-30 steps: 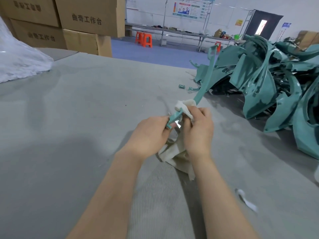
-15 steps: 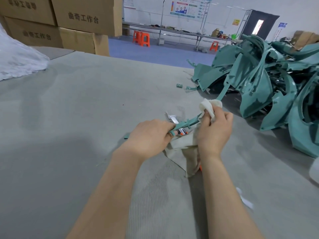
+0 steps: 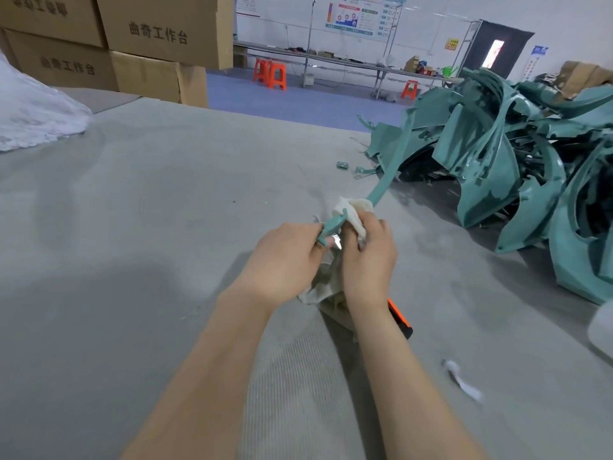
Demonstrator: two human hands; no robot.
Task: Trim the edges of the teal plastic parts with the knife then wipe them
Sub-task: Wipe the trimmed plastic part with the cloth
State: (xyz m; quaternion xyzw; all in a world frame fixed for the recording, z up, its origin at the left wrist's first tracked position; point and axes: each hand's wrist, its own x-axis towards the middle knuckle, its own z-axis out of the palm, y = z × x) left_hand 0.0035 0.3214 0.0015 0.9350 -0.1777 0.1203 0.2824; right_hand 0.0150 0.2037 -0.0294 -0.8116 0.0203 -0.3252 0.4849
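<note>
A long thin teal plastic strip (image 3: 391, 167) rises from between my hands toward the upper right. My left hand (image 3: 285, 260) pinches its near end. Gripping a whitish cloth (image 3: 351, 214) wrapped around the strip just beyond that end is my right hand (image 3: 368, 260); the cloth's loose tail hangs under both hands. An orange and black knife (image 3: 399, 318) lies on the table beside my right wrist, partly hidden by it. A big pile of teal plastic parts (image 3: 497, 167) fills the right side of the table.
The grey felt table (image 3: 149, 227) spreads to the left. Small teal offcuts (image 3: 342, 165) lie near the pile, a white scrap (image 3: 462, 381) at the near right. Cardboard boxes (image 3: 159, 31) and a white plastic bag (image 3: 30, 117) stand at the far left.
My right hand with the cloth slid out along the strip, then came back close to my left hand. The strip swung down and up again.
</note>
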